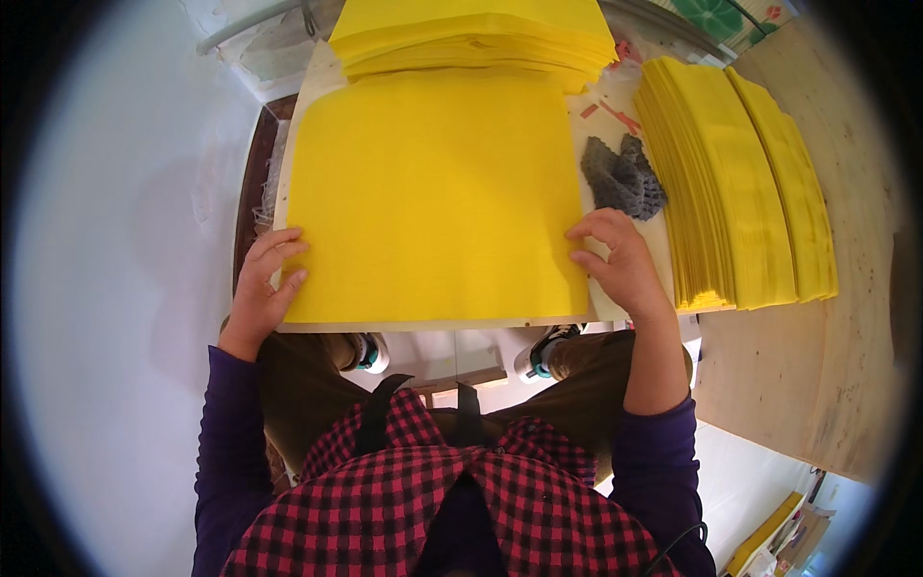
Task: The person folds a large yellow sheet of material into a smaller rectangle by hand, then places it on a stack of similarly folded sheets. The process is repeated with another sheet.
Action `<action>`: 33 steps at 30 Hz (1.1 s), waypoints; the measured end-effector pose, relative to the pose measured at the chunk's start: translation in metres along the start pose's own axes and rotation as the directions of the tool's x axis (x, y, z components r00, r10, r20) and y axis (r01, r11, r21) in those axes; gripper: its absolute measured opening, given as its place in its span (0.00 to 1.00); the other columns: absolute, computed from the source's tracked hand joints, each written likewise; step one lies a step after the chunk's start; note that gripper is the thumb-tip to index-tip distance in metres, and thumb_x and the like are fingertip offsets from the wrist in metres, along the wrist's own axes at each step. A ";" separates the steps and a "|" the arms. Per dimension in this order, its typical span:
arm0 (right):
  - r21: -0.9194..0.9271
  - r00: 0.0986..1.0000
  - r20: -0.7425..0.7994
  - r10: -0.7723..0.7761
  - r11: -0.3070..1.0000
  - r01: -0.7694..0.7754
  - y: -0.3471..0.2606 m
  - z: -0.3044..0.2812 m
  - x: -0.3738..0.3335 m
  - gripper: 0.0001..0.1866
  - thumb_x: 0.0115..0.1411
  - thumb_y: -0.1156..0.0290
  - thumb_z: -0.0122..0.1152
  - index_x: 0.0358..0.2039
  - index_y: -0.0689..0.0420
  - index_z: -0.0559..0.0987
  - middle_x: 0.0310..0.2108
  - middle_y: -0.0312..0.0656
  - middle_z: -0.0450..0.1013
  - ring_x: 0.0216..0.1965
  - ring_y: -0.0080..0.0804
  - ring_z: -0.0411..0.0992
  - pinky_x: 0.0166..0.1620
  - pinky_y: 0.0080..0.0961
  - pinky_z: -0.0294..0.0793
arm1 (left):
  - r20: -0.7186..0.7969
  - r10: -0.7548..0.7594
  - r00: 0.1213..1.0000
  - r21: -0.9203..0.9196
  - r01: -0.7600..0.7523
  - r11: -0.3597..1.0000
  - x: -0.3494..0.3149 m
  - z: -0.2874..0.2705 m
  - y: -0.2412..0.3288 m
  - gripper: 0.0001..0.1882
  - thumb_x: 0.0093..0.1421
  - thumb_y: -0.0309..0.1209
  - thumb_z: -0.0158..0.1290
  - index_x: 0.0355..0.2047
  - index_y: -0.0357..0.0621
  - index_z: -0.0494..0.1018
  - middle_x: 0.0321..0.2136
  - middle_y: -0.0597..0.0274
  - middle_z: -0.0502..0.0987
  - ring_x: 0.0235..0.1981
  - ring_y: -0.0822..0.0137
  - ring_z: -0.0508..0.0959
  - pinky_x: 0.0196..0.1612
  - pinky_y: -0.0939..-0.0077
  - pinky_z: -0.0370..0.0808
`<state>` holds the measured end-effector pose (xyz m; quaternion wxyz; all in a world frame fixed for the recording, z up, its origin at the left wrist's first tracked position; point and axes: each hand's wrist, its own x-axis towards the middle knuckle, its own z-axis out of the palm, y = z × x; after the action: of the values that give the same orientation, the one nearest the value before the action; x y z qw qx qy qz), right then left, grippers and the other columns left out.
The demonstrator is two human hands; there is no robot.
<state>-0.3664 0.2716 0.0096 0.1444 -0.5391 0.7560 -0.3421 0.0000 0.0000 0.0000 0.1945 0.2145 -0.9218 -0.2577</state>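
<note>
A wide yellow fabric-like sheet (433,192) lies flat on the table in front of me. At its left edge is my left hand (267,284), fingers bent and thumb apart from them, the fingertips touching or just over the edge. My right hand (620,258) is at the opposite edge, with a gap between thumb and forefinger and the fingertips over the sheet's rim. Neither hand visibly grips the sheet. Whether more sheets lie beneath it I cannot tell.
Behind the sheet rises a thick yellow stack (471,38). Folded yellow bundles (735,183) stand at the right on a wooden board (769,356). A crumpled grey cloth (623,178) and red scraps (620,117) lie between. A white wall (125,240) is at the left.
</note>
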 end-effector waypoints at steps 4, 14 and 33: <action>-0.013 0.999 -0.013 -0.029 0.999 0.029 -0.003 0.001 0.003 0.09 0.47 0.80 0.63 0.32 0.59 0.78 0.35 0.43 0.72 0.43 0.44 0.68 0.47 0.35 0.68 | -0.020 0.007 1.000 -0.034 -0.008 0.999 -0.001 0.000 -0.002 0.16 0.51 0.21 0.57 0.42 0.39 0.75 0.52 0.54 0.72 0.54 0.55 0.69 0.59 0.66 0.63; -0.057 0.998 -0.019 -0.061 0.997 0.060 -0.010 0.001 0.000 0.09 0.47 0.81 0.64 0.30 0.60 0.77 0.33 0.42 0.72 0.42 0.42 0.68 0.46 0.32 0.67 | -0.060 0.017 0.998 -0.057 -0.021 0.998 -0.004 0.005 -0.003 0.15 0.51 0.21 0.57 0.41 0.38 0.75 0.50 0.53 0.73 0.53 0.54 0.70 0.58 0.66 0.64; -0.188 0.985 -0.003 -0.174 0.967 0.170 -0.015 0.006 0.002 0.12 0.49 0.78 0.63 0.36 0.59 0.77 0.40 0.44 0.73 0.45 0.45 0.68 0.48 0.35 0.69 | -0.094 0.015 0.995 -0.074 -0.022 0.997 -0.006 0.006 -0.004 0.15 0.51 0.21 0.57 0.41 0.37 0.75 0.49 0.52 0.73 0.52 0.54 0.71 0.57 0.67 0.66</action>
<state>-0.3527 0.2651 0.0157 0.0556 -0.6104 0.7366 -0.2859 0.0037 0.0027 -0.0083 0.2476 0.2105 -0.9034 -0.2798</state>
